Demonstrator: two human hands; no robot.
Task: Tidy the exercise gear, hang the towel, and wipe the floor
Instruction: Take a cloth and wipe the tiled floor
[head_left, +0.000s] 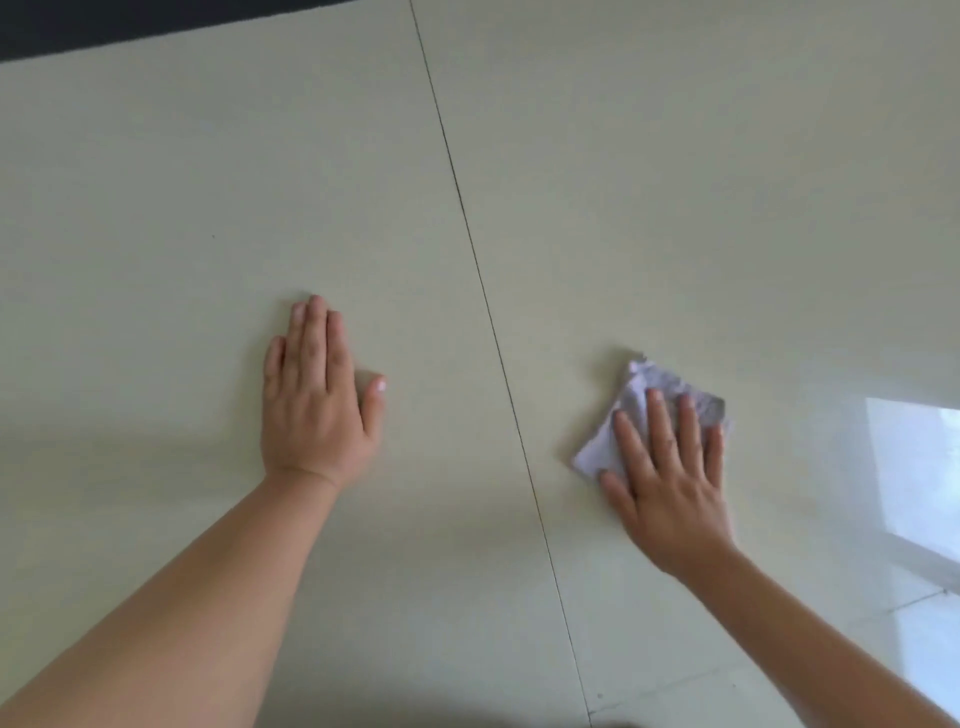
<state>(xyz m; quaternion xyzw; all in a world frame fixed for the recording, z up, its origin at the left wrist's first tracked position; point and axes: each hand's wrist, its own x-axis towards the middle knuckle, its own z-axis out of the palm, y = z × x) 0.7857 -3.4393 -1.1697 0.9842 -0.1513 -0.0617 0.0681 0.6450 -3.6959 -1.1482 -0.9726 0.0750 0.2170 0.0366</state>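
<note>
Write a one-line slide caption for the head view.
Right hand presses a folded pale cloth flat on the glossy tiled floor while the left hand rests open beside the grout line.

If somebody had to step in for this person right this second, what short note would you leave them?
Left hand: flat on the floor tiles, fingers straight, holding nothing; it seems to serve as a prop.
Right hand: fingers spread, pressing a small folded cloth onto the tile right of the grout line.
Done: cannot tell from this view; no exercise gear or towel shows here.
Left: carry on wiping, probably across the grout line toward the left hand, then check the gear and towel. A dark mat edge lies at the far side.
</note>
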